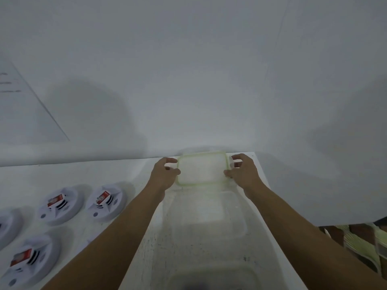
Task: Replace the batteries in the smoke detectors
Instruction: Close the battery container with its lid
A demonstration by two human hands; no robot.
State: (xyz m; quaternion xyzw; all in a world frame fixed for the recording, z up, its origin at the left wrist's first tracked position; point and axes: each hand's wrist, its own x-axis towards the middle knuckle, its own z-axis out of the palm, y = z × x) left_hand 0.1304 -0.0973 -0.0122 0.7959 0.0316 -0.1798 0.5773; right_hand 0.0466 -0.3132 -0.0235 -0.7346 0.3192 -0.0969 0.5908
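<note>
The white desk [117, 174] is flecked with dark specks on its right part. On its left part lie four round white detectors [60, 203]. Two sit side by side, a third [29, 258] is nearer, and a fourth [6, 227] is cut off at the left. Right of them stands a clear tub [207, 214], with a second tub [213, 279] nearer, partly out of view. At the far edge a green-rimmed lid [202, 168] is gripped at its ends by the left hand [165, 174] and right hand [243, 172]. Whether it touches the desk cannot be told.
</note>
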